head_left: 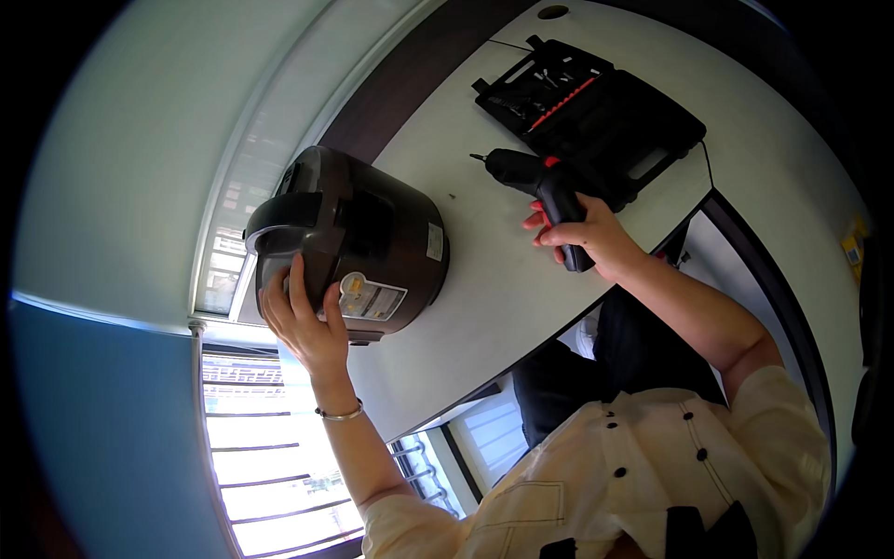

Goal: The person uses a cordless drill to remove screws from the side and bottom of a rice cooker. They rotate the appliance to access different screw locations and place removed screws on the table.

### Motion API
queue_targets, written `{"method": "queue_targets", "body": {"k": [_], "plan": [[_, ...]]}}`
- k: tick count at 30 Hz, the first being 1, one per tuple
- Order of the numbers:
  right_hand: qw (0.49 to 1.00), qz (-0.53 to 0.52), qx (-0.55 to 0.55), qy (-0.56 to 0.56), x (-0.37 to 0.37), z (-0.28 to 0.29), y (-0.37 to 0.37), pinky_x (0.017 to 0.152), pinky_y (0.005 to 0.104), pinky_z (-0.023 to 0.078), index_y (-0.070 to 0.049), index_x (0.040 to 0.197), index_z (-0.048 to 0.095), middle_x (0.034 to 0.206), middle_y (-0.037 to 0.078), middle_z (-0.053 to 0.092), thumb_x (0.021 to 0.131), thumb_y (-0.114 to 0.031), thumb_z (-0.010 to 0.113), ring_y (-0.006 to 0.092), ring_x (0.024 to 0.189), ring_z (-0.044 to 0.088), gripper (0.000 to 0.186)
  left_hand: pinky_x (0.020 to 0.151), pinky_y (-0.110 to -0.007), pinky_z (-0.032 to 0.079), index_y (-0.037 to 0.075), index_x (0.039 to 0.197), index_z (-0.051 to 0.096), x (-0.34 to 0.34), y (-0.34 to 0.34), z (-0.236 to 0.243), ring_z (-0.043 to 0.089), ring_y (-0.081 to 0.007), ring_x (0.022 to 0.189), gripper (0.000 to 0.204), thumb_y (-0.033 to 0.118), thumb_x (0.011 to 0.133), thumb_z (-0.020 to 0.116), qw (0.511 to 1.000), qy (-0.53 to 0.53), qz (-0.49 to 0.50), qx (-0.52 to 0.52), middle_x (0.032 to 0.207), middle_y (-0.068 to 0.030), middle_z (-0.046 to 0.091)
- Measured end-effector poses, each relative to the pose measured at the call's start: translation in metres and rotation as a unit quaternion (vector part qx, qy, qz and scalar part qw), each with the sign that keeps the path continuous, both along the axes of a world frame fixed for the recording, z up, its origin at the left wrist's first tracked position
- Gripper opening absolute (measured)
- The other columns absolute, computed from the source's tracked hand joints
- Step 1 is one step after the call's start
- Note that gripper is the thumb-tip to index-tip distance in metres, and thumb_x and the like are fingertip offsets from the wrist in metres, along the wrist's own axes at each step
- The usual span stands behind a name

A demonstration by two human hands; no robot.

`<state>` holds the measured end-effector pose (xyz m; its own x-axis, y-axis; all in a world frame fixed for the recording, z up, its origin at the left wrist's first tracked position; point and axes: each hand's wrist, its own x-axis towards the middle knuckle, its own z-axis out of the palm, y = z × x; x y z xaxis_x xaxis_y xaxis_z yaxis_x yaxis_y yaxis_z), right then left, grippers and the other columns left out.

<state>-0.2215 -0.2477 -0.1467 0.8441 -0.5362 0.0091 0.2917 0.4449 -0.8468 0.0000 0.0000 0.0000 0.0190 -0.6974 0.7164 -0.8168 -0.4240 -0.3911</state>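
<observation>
A dark brown rice cooker (391, 219) stands on the left part of the pale table, with a handle on its lid and labels on its side. My left hand (303, 312) lies on the cooker near its lid, fingers spread and holding nothing. In my right hand (596, 235) is a black cordless screwdriver (549, 186) with red parts, gripped by its handle. Its bit points left toward the cooker, with a gap between them. Just beyond the screwdriver lies an open black tool case (643, 121), with small bits and a red strip in its far half.
The pale table (494, 270) has a dark front edge near my legs. A tiny dark piece (452, 196), too small to name, lies between cooker and screwdriver. A round cable hole (552, 12) is at the far end. A barred window (279, 447) is at lower left.
</observation>
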Motion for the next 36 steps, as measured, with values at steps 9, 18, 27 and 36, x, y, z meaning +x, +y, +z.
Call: {"method": "queue_targets", "body": {"k": [9, 18, 27, 36], "plan": [[1.0, -0.022, -0.007, -0.017, 0.001, -0.007, -0.003, 0.056, 0.0279, 0.047, 0.007, 0.11, 0.052, 0.098, 0.018, 0.063, 0.067, -0.004, 0.068, 0.0185, 0.076, 0.064, 0.047, 0.08, -0.041, 0.05, -0.004, 0.114, 0.054, -0.088, -0.068, -0.066, 0.06, -0.0331, 0.092, 0.034, -0.004, 0.08, 0.052, 0.95, 0.228, -0.119, 0.177, 0.106, -0.0186, 0.058], [0.999, -0.042, 0.007, -0.012, -0.001, 0.001, 0.007, 0.053, 0.0281, 0.045, 0.007, 0.11, 0.053, 0.096, 0.017, 0.063, 0.065, -0.003, 0.069, 0.0166, 0.059, 0.057, 0.049, 0.098, -0.038, 0.042, -0.007, 0.111, 0.059, -0.029, -0.183, -0.131, 0.045, -0.0375, 0.119, 0.031, -0.001, 0.081, 0.054, 0.957, 0.082, 0.124, 0.249, 0.123, -0.0221, 0.052], [1.0, -0.02, 0.01, -0.004, -0.004, 0.005, 0.007, 0.055, 0.0259, 0.047, 0.005, 0.111, 0.053, 0.094, 0.011, 0.063, 0.067, -0.003, 0.069, 0.0128, 0.063, 0.058, 0.047, 0.077, -0.036, 0.053, 0.0, 0.081, 0.068, -0.015, -0.201, -0.138, 0.061, -0.0307, 0.094, 0.013, 0.001, 0.081, 0.056, 0.93, 0.217, 0.174, 0.238, 0.096, -0.0169, 0.06], [0.999, -0.034, 0.016, -0.001, -0.001, 0.004, 0.011, 0.054, 0.0266, 0.046, 0.005, 0.107, 0.054, 0.091, 0.011, 0.062, 0.066, -0.001, 0.068, 0.0144, 0.06, 0.056, 0.044, 0.08, -0.038, 0.05, 0.0, 0.082, 0.069, -0.015, -0.192, -0.15, 0.061, -0.0304, 0.092, 0.014, -0.003, 0.074, 0.058, 0.917, 0.375, -0.048, 0.126, 0.094, -0.017, 0.061]]}}
